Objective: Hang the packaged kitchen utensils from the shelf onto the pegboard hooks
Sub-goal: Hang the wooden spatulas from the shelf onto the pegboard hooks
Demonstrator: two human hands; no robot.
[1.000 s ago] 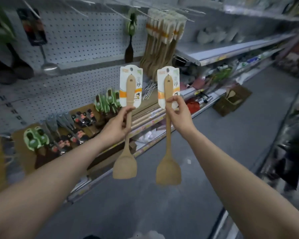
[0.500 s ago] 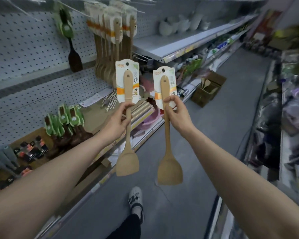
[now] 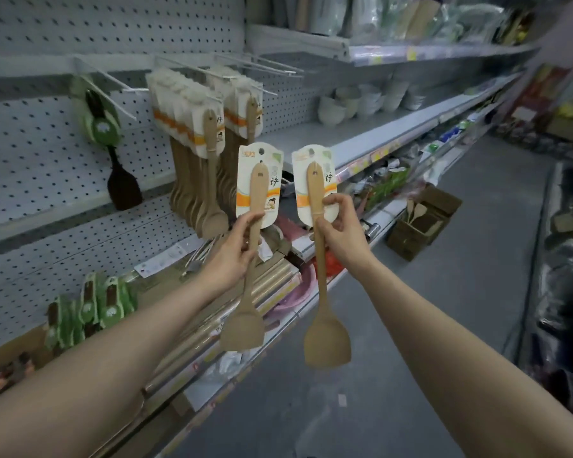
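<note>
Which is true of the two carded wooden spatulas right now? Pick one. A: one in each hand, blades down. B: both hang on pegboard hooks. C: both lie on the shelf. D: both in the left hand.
A: the left hand grips one carded wooden spatula by its handle and the right hand grips the other, blades hanging down, neither on a hook.
</note>
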